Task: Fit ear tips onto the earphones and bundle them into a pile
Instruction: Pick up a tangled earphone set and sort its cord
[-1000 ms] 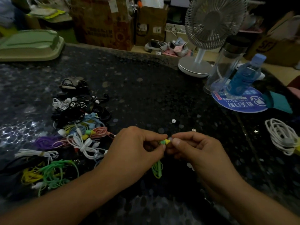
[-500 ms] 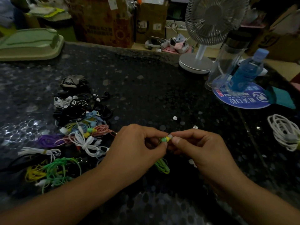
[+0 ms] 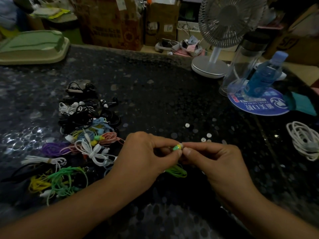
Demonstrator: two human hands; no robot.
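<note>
The dark worktop point(image 3: 155, 94) carries the earphone pile point(image 3: 81, 135) at left, unchanged over the last second. Your left hand point(image 3: 143, 157) still pinches the green earbud point(image 3: 176, 147); its green cable point(image 3: 177, 171) hangs coiled beneath. Your right hand point(image 3: 212, 159) keeps pressing a pale ear tip point(image 3: 180, 145) onto it, apparently not seated yet. Loose ear tips point(image 3: 203, 139) lie just beyond. No container holds any.
</note>
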